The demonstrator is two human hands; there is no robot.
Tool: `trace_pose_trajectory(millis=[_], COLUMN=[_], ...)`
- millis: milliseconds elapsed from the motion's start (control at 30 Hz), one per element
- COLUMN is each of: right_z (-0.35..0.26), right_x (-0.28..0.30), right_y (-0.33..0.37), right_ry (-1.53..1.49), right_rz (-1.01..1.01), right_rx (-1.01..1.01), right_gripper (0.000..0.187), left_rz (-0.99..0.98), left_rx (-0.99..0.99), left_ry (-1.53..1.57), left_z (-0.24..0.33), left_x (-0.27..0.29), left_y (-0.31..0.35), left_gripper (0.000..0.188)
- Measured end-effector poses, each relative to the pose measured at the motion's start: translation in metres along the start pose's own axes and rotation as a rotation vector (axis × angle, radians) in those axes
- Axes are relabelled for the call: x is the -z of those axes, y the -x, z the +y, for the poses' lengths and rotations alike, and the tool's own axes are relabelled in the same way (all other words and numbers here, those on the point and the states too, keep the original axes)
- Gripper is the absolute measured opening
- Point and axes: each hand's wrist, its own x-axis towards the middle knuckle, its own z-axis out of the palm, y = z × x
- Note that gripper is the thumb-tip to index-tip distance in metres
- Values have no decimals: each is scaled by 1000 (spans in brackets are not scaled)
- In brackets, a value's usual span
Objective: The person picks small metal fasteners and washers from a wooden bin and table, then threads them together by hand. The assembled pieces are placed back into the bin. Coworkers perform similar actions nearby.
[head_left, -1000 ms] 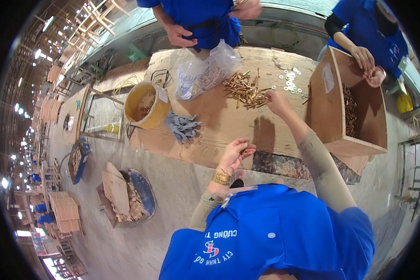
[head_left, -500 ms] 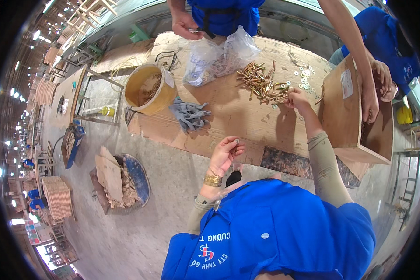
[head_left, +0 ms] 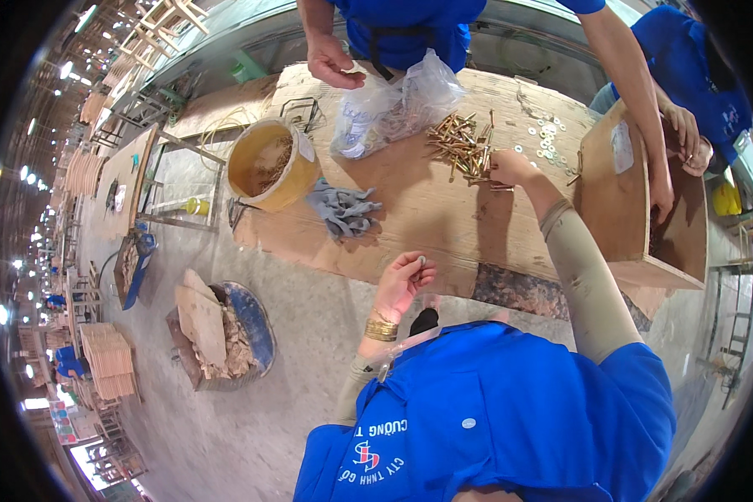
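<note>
At the cardboard-covered worktop, an apparent washer is pinched by the fingers of the left hand; rightward, heaped bolts are reached by the right hand, its grip indiscernible. Bolt-picking seems the step; separating one appears needed next.

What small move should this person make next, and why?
Probably pinch one from the pile of gold-coloured metal screws: the right hand is at its edge, though whether it already grips one is unclear, while the left hand holds a small pale disc.
</note>
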Motion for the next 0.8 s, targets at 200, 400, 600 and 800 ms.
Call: trace_pose_trajectory(millis=[200,400,600,800], right_z=[43,59,32,-9], right_x=[-1,-10,4,-5], right_y=[20,58,54,38], right_ry=[-945,-2015,-1062,139], right_rz=[-37,26,-35,-38], right_rx=[-294,-43,-163,43], right_gripper=[18,14,14,19], left_rz=[31,24,-29,-73], left_rx=[-29,-13,38,42], left_ry=[16,-3,-46,-18], left_z=[-1,-4,-5,-15], left_x=[7,6,-15,-19], left_y=[6,1,-8,-14], left_gripper=[13,14,14,15])
